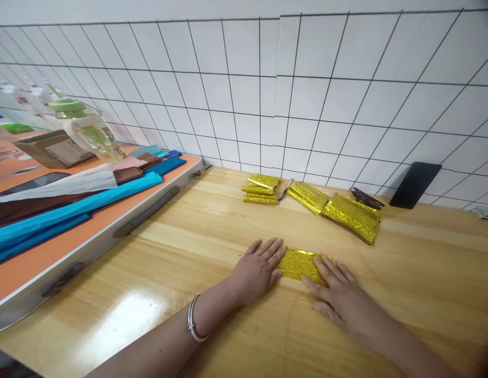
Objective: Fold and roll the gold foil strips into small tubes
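Observation:
A rectangular sheet of shiny gold foil paper (pixel 299 264) lies flat on the wooden table (pixel 180 252). My left hand (pixel 257 270) rests palm down at its left end, fingers stretched out over the edge. On the right end lies my right hand (pixel 338 294), its fingers spread across the foil and the thumb on the wood. Behind them sit a stack of gold foil sheets (pixel 352 216), a smaller gold foil piece (pixel 308 196) touching it, and a pile of folded gold foil strips (pixel 261 190).
A dark pen-like item (pixel 285 190) lies between the foil piles. A brown hair clip (pixel 365 198) and a black phone-like slab (pixel 415 185) are by the tiled wall (pixel 239 89). At left, an orange surface (pixel 110 226) bears coloured paper (pixel 78 197), a cardboard box (pixel 56 149) and a bottle (pixel 96 131).

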`<state>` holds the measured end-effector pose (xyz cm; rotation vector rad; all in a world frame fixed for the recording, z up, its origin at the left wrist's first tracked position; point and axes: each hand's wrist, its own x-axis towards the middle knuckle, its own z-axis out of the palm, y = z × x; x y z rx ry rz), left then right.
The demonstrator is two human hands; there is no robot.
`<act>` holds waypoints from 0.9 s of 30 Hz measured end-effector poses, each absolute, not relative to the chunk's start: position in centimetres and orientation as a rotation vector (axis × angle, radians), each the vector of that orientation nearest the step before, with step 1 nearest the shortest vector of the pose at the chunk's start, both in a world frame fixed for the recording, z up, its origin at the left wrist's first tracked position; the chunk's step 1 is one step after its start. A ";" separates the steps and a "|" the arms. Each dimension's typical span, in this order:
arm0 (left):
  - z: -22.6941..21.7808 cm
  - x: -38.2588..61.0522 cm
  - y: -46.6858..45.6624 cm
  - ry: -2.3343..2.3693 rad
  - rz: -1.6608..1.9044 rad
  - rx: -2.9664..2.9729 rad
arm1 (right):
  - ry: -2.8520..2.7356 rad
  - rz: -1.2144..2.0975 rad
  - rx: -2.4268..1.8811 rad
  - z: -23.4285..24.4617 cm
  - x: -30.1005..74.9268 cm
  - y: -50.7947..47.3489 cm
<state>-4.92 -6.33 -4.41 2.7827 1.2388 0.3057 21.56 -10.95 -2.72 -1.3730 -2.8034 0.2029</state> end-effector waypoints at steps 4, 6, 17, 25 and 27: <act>-4.4 -5.0 -6.3 1.237 0.284 2.812 | -2.827 0.396 -1.287 -1.6 23.3 -9.7; -4.4 -5.1 -6.2 1.231 0.283 2.817 | -2.804 0.474 -1.242 -1.1 23.9 -9.3; -3.8 -4.5 -7.1 1.198 0.365 2.823 | -2.820 0.621 -1.229 -0.4 24.6 -9.1; -3.3 -3.1 -9.1 0.811 0.266 2.793 | -2.764 0.564 -1.295 -0.1 23.5 -9.8; -2.9 -3.2 -9.3 0.830 0.271 2.748 | -2.780 0.520 -1.289 -0.1 22.7 -10.3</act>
